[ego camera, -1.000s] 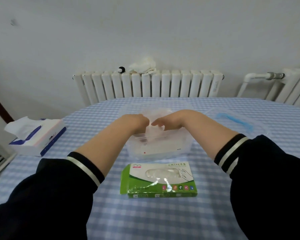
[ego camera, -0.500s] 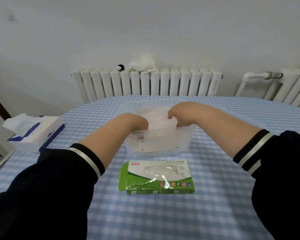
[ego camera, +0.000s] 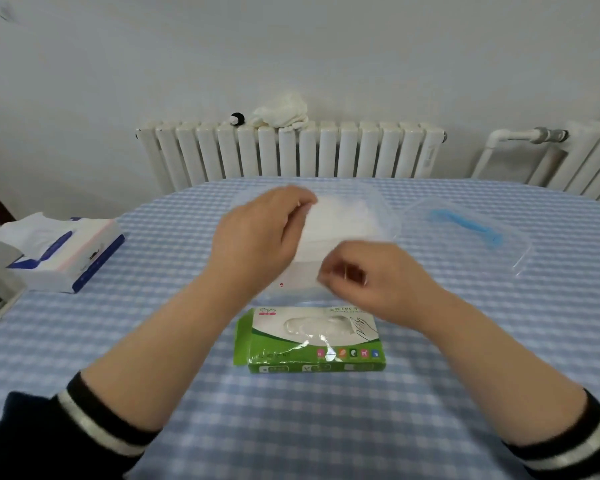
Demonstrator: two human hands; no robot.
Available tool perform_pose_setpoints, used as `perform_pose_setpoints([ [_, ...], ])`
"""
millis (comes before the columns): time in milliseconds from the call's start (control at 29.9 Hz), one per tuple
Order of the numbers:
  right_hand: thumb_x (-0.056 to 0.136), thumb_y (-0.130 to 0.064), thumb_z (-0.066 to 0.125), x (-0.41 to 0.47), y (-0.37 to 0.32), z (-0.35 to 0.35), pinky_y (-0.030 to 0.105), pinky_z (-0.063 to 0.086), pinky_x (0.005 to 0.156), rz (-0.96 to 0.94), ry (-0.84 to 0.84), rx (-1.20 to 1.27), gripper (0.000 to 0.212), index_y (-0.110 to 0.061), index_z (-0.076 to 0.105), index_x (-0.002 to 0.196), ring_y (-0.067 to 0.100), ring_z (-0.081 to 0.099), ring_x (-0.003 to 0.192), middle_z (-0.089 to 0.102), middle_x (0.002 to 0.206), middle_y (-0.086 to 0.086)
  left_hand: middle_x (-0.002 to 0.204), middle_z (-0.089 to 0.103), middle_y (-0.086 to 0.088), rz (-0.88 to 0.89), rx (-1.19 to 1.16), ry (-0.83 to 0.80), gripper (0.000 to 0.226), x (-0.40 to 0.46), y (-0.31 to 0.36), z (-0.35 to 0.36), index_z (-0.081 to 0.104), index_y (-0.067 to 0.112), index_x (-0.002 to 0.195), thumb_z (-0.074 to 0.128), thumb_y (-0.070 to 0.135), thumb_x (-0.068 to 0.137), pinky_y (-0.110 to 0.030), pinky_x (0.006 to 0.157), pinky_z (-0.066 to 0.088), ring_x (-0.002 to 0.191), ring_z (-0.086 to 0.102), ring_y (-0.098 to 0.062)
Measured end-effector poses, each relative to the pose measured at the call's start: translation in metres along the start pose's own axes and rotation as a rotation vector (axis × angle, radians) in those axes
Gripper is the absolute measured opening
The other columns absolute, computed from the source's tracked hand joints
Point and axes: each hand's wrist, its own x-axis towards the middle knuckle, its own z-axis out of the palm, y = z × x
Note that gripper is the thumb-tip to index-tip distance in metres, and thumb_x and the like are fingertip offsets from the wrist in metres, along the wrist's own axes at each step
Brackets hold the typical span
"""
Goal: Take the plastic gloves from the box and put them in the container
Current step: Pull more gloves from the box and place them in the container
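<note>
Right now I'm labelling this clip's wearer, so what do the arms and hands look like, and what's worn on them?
Both hands, left hand and right hand, are bare, with no gloves, rings or watch in view. The forearms are uncovered. Each arm wears a dark sleeve pushed up, the left sleeve and right sleeve both ending in a ribbed cuff with a pale stripe.

the green glove box carries the only print that can be partly read: "tpe" in a line of otherwise unreadable characters along its top edge. a small red logo at its upper left and a row of coloured icons on its front are too blurred to read.
</note>
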Motion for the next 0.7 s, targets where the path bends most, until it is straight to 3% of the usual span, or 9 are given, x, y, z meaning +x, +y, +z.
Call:
perform_pose_setpoints([
  [67,0.092,-0.043,0.055,-0.007,-0.001,0.016,0.024,0.044,0.071,0.053,-0.210,-0.154,0.018,-0.028,0.065,0.095,0.003,0.053,0.077,0.060,0.087,-0.015,0.071,0.052,0.021,0.053,-0.048,0.026,0.025,-0.032,0.005,0.010,0.067,0.023,0.107,0.047,0.032,0.095,-0.019,0.053,0.033,0.066,0.043,-0.002],
  [134,0.094,-0.041,0.055,-0.011,0.002,0.027,0.025,0.041,0.074,0.056,-0.284,-0.216,0.019,-0.028,0.064,0.104,0.006,0.054,0.090,0.060,0.098,-0.014,0.065,0.045,0.025,-0.020,-0.101,-0.094,0.026,-0.057,0.002,0.024,0.062,0.031,0.111,0.045,0.041,0.093,-0.020,0.051,0.035,0.065,0.044,0.001],
  [200,0.093,-0.039,0.055,-0.012,0.004,0.035,0.024,0.038,0.073,0.085,-0.321,-0.201,0.023,-0.027,0.061,0.112,0.009,0.053,0.099,0.058,0.106,-0.011,0.073,0.049,0.030,-0.122,-0.139,-0.281,0.035,-0.075,-0.006,0.036,0.056,0.038,0.118,0.047,0.054,0.089,-0.021,0.061,0.040,0.074,0.049,0.002],
  [334,0.089,-0.037,0.061,-0.011,0.011,0.045,0.024,0.038,0.076,0.124,-0.329,-0.239,0.029,-0.024,0.057,0.114,0.011,0.048,0.105,0.053,0.111,-0.008,0.105,0.047,0.031,-0.121,-0.145,-0.524,0.075,-0.094,-0.013,0.047,0.047,0.035,0.132,0.053,0.075,0.069,-0.017,0.083,0.036,0.103,0.046,0.001],
  [434,0.091,-0.037,0.059,-0.011,0.015,0.050,0.024,0.032,0.069,0.073,-0.258,-0.304,0.020,-0.022,0.059,0.102,0.012,0.050,0.099,0.055,0.103,-0.007,0.119,0.052,0.022,-0.148,-0.119,-0.555,0.074,-0.095,-0.014,0.049,0.047,0.033,0.132,0.065,0.070,0.070,-0.018,0.088,0.034,0.109,0.046,-0.002],
  [601,0.087,-0.036,0.046,-0.016,0.018,0.053,0.023,0.031,0.045,-0.120,-0.076,-0.384,0.029,-0.018,0.062,0.070,0.015,0.056,0.059,0.057,0.065,-0.007,0.106,0.057,0.020,-0.126,-0.108,-0.552,0.057,-0.094,-0.015,0.051,0.059,0.034,0.116,0.067,0.068,0.072,-0.019,0.084,0.038,0.100,0.049,-0.003],
  [701,0.090,-0.037,0.043,-0.018,0.016,0.055,0.022,0.038,0.047,-0.138,-0.071,-0.247,0.030,-0.019,0.062,0.075,0.012,0.055,0.059,0.057,0.068,-0.009,0.093,0.052,0.021,-0.141,-0.118,-0.560,0.050,-0.094,-0.013,0.049,0.059,0.033,0.105,0.069,0.068,0.070,-0.016,0.076,0.035,0.092,0.048,-0.004],
])
